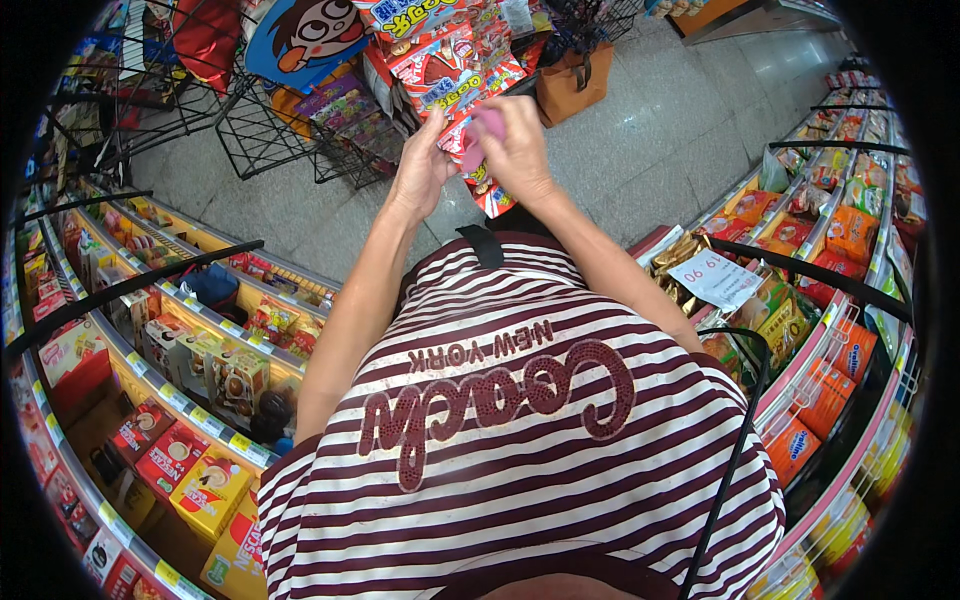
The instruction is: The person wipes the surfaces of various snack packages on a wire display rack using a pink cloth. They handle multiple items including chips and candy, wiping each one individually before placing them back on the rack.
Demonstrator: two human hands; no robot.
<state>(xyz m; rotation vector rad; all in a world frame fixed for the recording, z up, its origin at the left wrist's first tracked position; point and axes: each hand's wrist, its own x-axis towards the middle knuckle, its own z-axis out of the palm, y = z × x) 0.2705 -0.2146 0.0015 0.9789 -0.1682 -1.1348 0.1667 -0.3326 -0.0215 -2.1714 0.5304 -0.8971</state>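
In front of me hangs a column of red-and-white snack packets [440, 72], printed with colourful pictures. My left hand [425, 168] is closed on the edge of one low packet [453, 143] and steadies it from the left. From the right, my right hand [517, 152] presses a pink cloth-like thing [484, 136] against that packet, its fingers curled round the pink thing and slightly blurred. Under my hands the bottom end of another red packet [493, 197] shows. The fingertips of both hands are partly hidden.
Black wire racks [262, 125] stand left of the packets, beside a round blue cartoon sign [308, 38]. A brown bag [574, 88] sits on the grey tiled floor [655, 130]. Shelves of boxes [210, 490] line my left; shelves of packets [850, 235] line my right.
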